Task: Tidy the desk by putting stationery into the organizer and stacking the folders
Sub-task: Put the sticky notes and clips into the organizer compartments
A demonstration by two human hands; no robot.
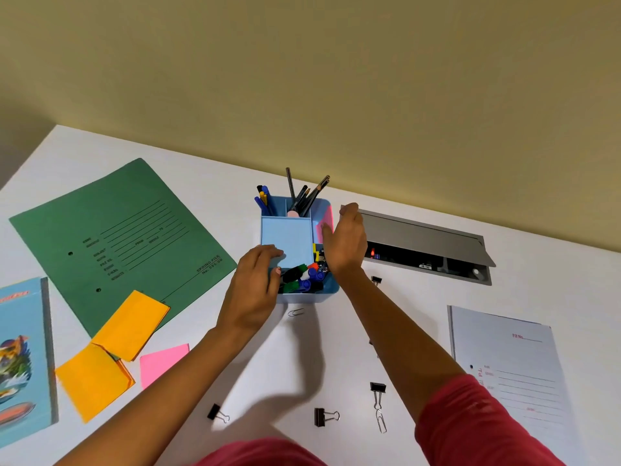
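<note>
Head view: the light blue organizer (287,237) sits mid-table, toward the back edge of the white table (413,317). The left hand (253,287) grips its left front corner, fingers curled over the rim and thumb on the front wall, bracing it. The right hand (346,245) is against the organizer's narrow right compartment, where a pink sticky pad (323,218) stands on edge. Its thumb touches the pad, but the fingers are curled and blurred, so I cannot tell if it pinches the pad or is free of it. Pens (264,198) and pencils (304,195) stand in the rear compartments, and markers (300,280) lie in the front one.

Loose on the table: green folder (124,230) at left and pale folder (510,364) at right, well apart, not stacked. Two orange sticky pads (131,322) overlap the green folder's near corner, with a second pink pad (163,361) beside them. Binder clips (324,417) and paper clips (381,423) are scattered near the front. A notebook (23,358) lies at the left edge.

Handling, as judged:
- **Sticky pads:** light and bendy. Pinch across the thickness near the glued edge so the sheets don't fan.
- **Folders:** thin floppy card lying flat. Lift a corner, then take them by the spine.
- **Binder clips:** stiff. Pick them up by the wire handles.
- **Paper clips:** flat and slippery, probably need sliding or a fingernail.
- **Organizer:** light plastic, likely to skid, so keep it braced.
</note>
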